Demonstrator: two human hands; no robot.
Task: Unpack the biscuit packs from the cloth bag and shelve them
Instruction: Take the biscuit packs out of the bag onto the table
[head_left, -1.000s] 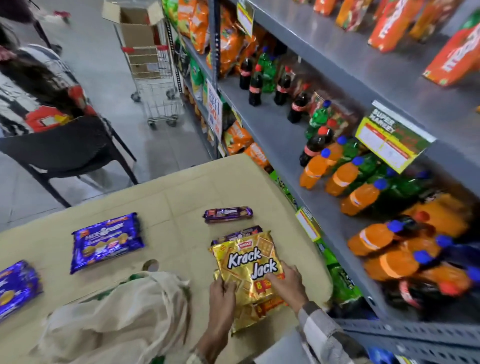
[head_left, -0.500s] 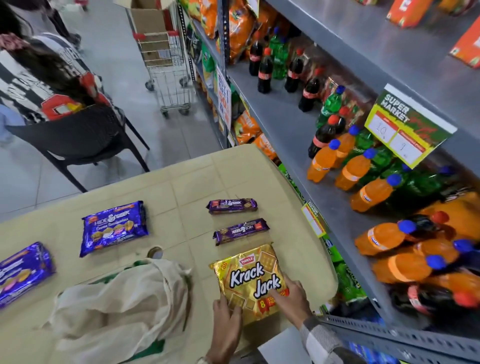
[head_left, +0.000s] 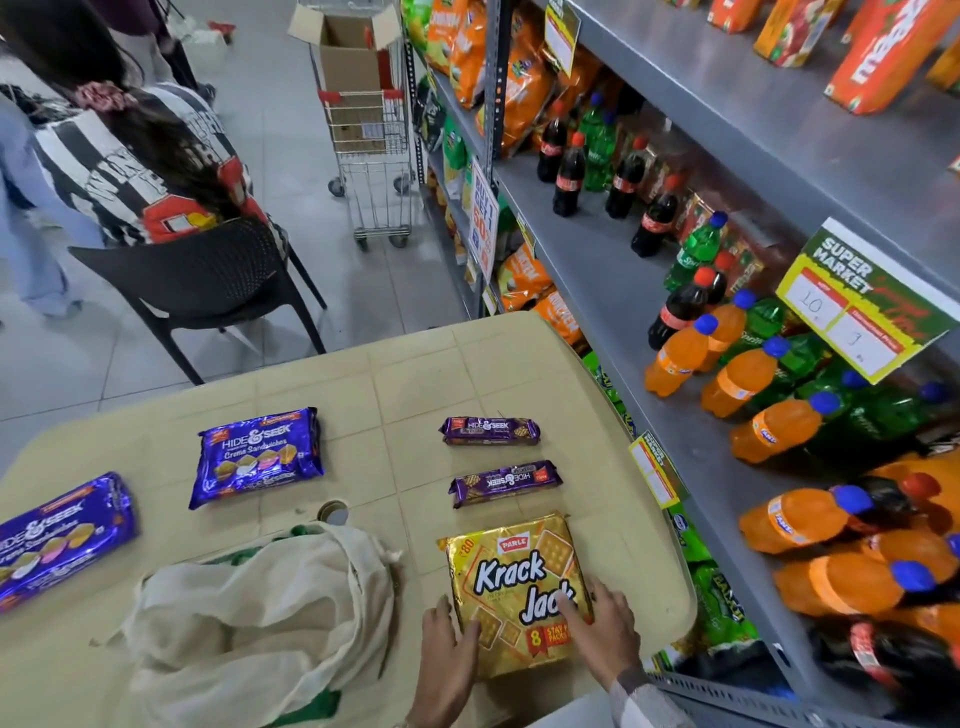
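A gold Krack Jack biscuit pack (head_left: 514, 577) lies flat on the beige table (head_left: 405, 384) near its front right corner. My left hand (head_left: 449, 660) rests on the pack's lower left edge and my right hand (head_left: 605, 631) lies on its lower right corner, fingers spread. Two slim purple Hide & Seek packs (head_left: 490, 430) (head_left: 505, 482) lie just beyond it. Two wide purple Hide & Seek packs (head_left: 258, 457) (head_left: 60, 540) lie to the left. The crumpled cream cloth bag (head_left: 260, 618) sits at the table's front, left of my hands.
A grey metal shelf (head_left: 613, 291) runs along the right, holding orange, cola and green drink bottles with free room near its front edge. A person sits on a black chair (head_left: 208, 280) beyond the table. A shopping trolley (head_left: 371, 145) with a cardboard box stands in the aisle.
The Krack Jack pack has come down from a tilted hold onto the table. Both hands now lie flat on its near end. The second slim purple pack is now uncovered.
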